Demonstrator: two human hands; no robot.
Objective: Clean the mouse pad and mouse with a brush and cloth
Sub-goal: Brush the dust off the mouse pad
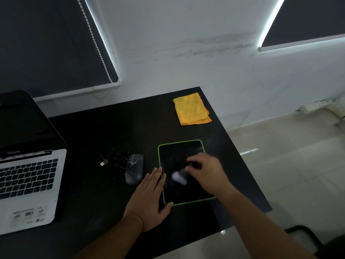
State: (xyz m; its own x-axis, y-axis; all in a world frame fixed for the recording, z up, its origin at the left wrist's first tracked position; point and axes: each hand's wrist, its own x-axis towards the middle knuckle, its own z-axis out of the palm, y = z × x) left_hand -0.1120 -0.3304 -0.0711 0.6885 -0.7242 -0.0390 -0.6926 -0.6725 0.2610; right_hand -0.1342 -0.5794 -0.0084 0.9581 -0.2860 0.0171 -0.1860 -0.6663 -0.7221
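Note:
A black mouse pad (pixel 179 150) with a green border lies on the black desk, speckled with pale crumbs. My right hand (pixel 207 172) is over the pad, blurred, shut on a brush (pixel 179 177) whose pale bristle end touches the pad. My left hand (pixel 149 199) lies flat with fingers apart, pressing the pad's left edge. A grey wired mouse (pixel 134 170) dusted with crumbs sits just left of the pad, its cable (pixel 115 159) tangled beside it. A folded yellow cloth (pixel 192 108) rests near the desk's far right corner.
An open laptop (pixel 26 186) stands at the left of the black desk (pixel 97 193). The desk's right edge runs close past the pad, with tiled floor (pixel 289 165) beyond. A dark chair part (pixel 306 236) shows at lower right. A white wall rises behind the desk.

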